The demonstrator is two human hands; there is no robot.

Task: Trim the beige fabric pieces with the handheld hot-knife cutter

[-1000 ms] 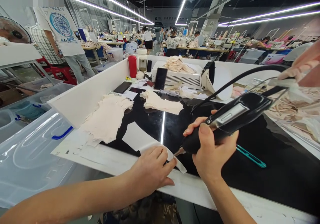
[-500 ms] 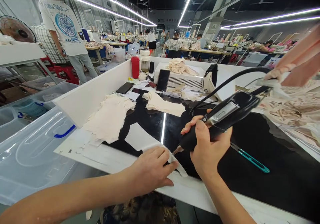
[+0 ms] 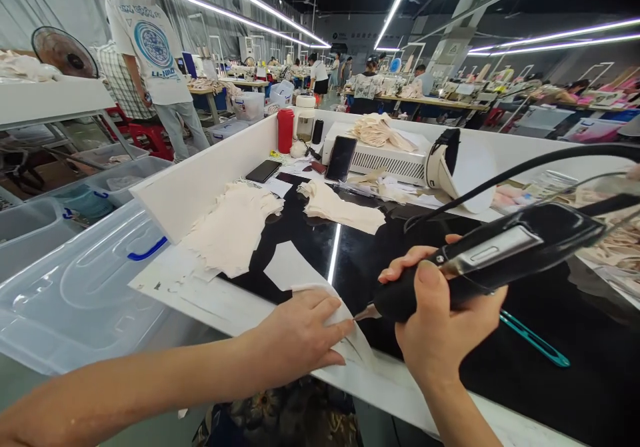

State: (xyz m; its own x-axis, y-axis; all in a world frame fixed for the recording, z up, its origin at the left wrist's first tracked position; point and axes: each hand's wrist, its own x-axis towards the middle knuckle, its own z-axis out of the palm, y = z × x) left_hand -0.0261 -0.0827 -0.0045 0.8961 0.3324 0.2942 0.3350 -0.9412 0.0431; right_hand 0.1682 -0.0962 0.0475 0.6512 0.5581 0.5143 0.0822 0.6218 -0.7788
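My right hand (image 3: 440,327) is wrapped round a black corded hand tool (image 3: 505,244) with a silver strip on its side. Its small metal tip (image 3: 369,312) points left and touches, or nearly touches, the edge of a white cut fabric piece (image 3: 290,267). My left hand (image 3: 305,330) lies on that piece with fingers stretched out, close to the tip. Under the fingers a fold in the fabric shows. The piece rests on a glossy black work surface (image 3: 400,227) and reaches over its near edge. Right of my right hand lies a teal slim tool (image 3: 537,340).
Cream fabric stacks (image 3: 230,227) lie at the left, with a smaller stack (image 3: 345,210) behind. Phones (image 3: 341,158), a red bottle (image 3: 285,130) and a vented white box (image 3: 385,160) stand at the back. The tool's cable (image 3: 480,184) arches rightward. A person (image 3: 150,54) stands beyond.
The tool in my right hand has swung lower at its rear end, and its tip sits slightly nearer me along the fabric edge. A pink fabric at the upper right has left the view.
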